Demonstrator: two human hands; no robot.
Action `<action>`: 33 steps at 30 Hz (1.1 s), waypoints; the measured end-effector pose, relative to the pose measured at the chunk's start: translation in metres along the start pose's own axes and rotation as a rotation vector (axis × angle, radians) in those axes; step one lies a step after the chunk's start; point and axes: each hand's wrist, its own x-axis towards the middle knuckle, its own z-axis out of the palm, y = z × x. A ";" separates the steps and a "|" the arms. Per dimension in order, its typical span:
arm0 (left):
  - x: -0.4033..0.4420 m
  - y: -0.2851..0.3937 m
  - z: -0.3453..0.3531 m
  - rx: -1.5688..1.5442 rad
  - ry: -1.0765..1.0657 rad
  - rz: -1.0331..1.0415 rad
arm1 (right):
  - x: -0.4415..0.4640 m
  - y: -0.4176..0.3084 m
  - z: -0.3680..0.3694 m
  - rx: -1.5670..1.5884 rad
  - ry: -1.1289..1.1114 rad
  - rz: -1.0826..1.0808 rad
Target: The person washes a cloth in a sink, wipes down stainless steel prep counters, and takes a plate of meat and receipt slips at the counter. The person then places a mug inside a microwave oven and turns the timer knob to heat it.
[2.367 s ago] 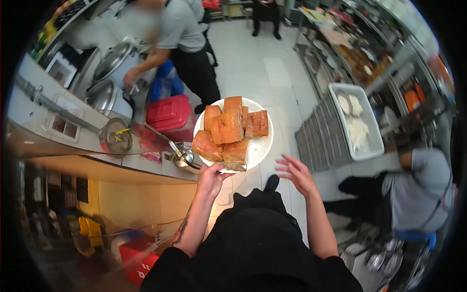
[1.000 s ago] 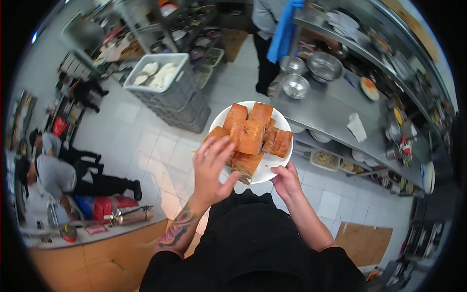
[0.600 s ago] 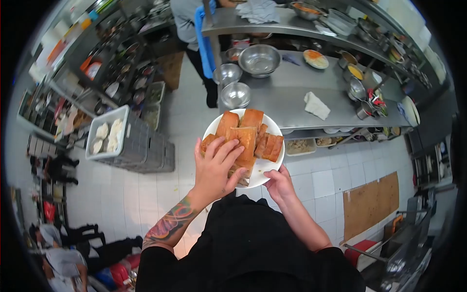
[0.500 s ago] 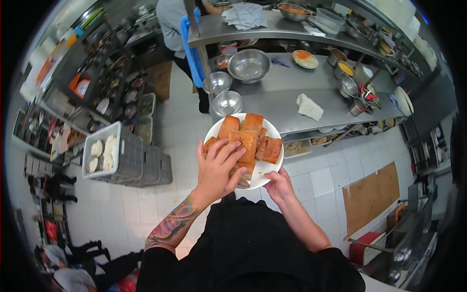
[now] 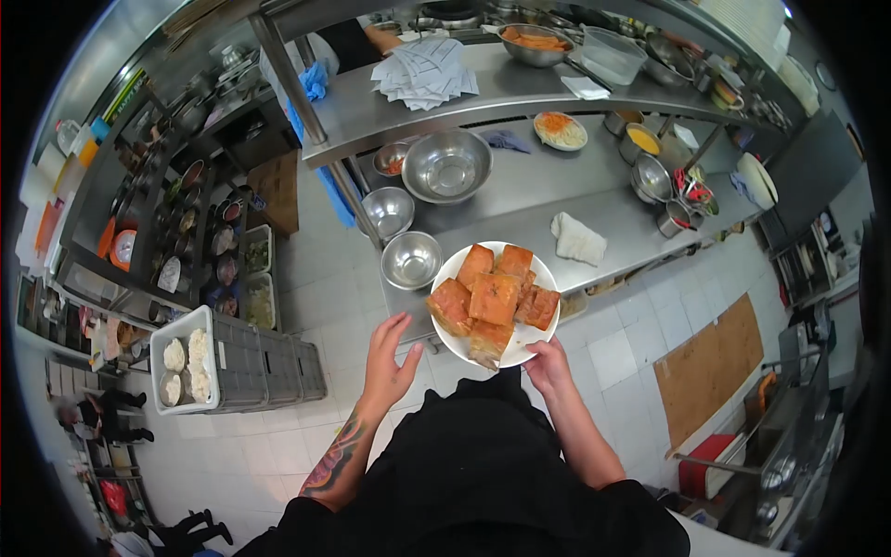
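A white plate [image 5: 452, 348] is held up in front of me, close to the near edge of the steel counter. On it is a heap of browned, crisp-skinned pieces that look like roast pork [image 5: 494, 299]. My right hand [image 5: 548, 365] grips the plate's lower right rim, the thumb on top and the other fingers hidden below. To the left of the plate, my left hand [image 5: 386, 362] is empty, its fingers apart and not touching the food.
On the steel counter [image 5: 520, 200] stand metal bowls [image 5: 448, 167], a folded white cloth [image 5: 578, 239] and a plate of shredded vegetables [image 5: 561, 132]. Papers [image 5: 425, 74] lie on the shelf above. Stacked grey crates [image 5: 269, 371] stand left. Another person [image 5: 345, 45] is behind the shelf.
My left hand has come off the meat and moved left of the plate. The plate has shifted slightly right and nearer the counter. My view has moved closer to the counter.
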 end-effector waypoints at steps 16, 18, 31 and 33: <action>0.387 0.088 -0.038 0.498 0.460 0.390 | 0.092 -0.154 -0.033 -0.050 -0.101 0.129; 0.384 0.076 -0.041 0.565 0.464 0.343 | 0.096 -0.166 -0.042 -0.041 -0.108 0.140; 0.351 0.058 -0.065 0.886 0.656 0.174 | 0.088 -0.183 -0.061 0.048 -0.044 0.057; 0.349 0.072 -0.058 0.911 0.719 0.253 | 0.082 -0.184 -0.056 0.102 -0.008 0.055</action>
